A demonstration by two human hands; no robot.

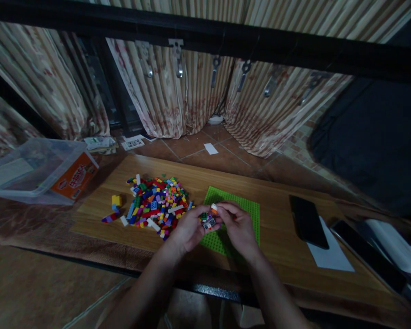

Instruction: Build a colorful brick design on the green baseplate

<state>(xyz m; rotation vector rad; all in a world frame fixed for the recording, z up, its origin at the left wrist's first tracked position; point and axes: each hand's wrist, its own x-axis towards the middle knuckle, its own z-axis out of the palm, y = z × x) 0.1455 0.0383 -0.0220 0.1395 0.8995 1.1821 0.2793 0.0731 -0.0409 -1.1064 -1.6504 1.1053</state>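
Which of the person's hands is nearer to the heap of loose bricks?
The left hand: it is just beyond the right edge of the heap. The right hand is farther right, over the green board.

dim overall | dark corners | edges stretched | shadow beneath hands [240,227] | fine detail soft

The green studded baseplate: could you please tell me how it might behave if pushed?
The baseplate is probably stiff, as its edges run straight. It looks thin, so likely light for its size. Lying flat, it seems unlikely to roll or tip.
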